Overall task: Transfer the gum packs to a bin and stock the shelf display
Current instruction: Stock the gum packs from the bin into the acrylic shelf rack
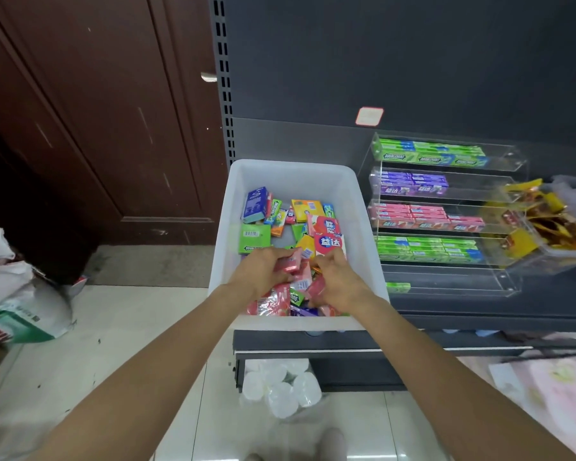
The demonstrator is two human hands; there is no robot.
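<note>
A white plastic bin (290, 174) stands on the dark shelf, filled with several loose gum packs (280, 221) in green, blue, orange, pink and red. Both my hands are inside the bin near its front. My left hand (263, 271) grips a pink gum pack (291, 262). My right hand (338, 281) holds a red-and-white gum pack (330, 244) upright at its lower edge. To the right stands a clear tiered acrylic display (446, 214) with rows of green, purple and pink stick packs.
A clear tray of gold-wrapped sweets (552, 221) sits at the far right of the shelf. A single green pack (398, 287) lies on the display's bottom tier. Below the shelf are wrapped white rolls (280, 384). A white sack (20, 304) and brown door (97, 111) are left.
</note>
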